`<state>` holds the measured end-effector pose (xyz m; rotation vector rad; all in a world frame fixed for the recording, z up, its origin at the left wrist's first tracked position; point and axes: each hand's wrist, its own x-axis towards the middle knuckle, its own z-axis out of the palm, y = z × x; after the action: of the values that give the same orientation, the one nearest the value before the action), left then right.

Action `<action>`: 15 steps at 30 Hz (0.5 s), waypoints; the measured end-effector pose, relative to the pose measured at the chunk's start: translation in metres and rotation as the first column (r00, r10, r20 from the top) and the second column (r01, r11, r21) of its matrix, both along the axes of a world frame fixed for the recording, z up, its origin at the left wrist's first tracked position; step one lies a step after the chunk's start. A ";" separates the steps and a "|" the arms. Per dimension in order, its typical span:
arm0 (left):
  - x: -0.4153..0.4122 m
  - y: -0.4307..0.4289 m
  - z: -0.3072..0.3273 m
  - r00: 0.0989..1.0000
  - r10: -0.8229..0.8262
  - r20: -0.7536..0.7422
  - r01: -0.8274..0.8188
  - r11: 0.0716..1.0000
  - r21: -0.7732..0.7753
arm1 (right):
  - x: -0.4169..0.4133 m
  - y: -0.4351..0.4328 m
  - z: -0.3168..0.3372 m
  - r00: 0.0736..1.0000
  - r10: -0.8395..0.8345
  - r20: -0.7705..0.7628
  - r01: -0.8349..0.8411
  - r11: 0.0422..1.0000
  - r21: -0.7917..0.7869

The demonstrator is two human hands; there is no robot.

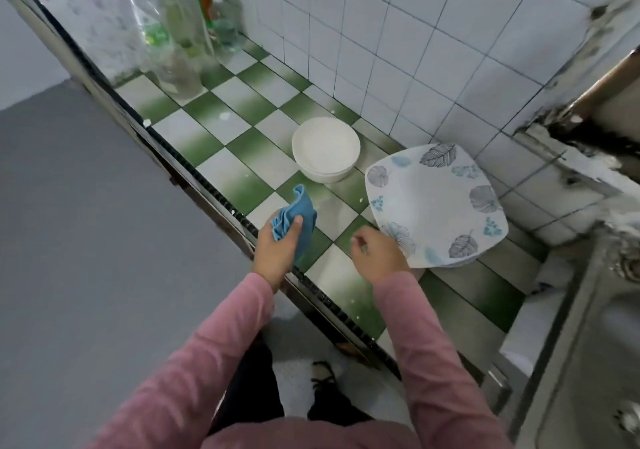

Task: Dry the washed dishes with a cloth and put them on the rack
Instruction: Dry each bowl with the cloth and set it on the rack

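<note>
Blue cloth (294, 220) sits bunched in the grip of my left hand (277, 247), above the checkered counter (214, 126). My right hand (377, 252) curls at the near corner of the leaf-patterned plate (436, 202); whether it grips, I cannot tell. White bowls (325, 150) stand just beyond.

Green-and-white checked tile counter (242, 102): dishes toward the back, by the white tiled wall (415, 50).
A stack of round white bowls (325, 147) stands left of a squarish leaf-patterned plate (433, 202), which lies near the steel sink (588, 344) at the right. Clear bottles (180, 32) stand far left, and a crumpled blue cloth (298, 216) is before the bowls.
</note>
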<state>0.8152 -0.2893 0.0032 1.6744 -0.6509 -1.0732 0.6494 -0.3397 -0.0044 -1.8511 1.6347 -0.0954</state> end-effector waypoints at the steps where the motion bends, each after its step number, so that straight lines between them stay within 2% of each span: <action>1: 0.011 -0.012 -0.003 1.000 -0.011 -0.001 0.011 1.000 0.006 | 0.011 -0.007 -0.004 0.999 -0.036 0.019 0.036 0.999 -0.001; 7: 0.080 -0.080 -0.011 0.984 -0.176 -0.033 0.178 0.982 0.067 | 0.091 -0.054 -0.020 0.972 -0.234 -0.007 0.234 0.972 0.028; 11: 0.124 -0.118 -0.008 0.980 -0.196 -0.040 0.199 0.975 0.102 | 0.139 -0.088 -0.022 0.925 -0.376 -0.044 0.378 0.925 0.031; 15: 0.157 -0.150 -0.003 0.967 -0.245 -0.064 0.251 0.960 0.122 | 0.165 -0.117 -0.022 0.866 -0.501 0.009 0.501 0.866 0.001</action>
<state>0.9725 -0.4398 0.0005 1.7025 -0.7895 -1.3559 0.8148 -0.4567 -0.0265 -1.3763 2.0736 -0.3269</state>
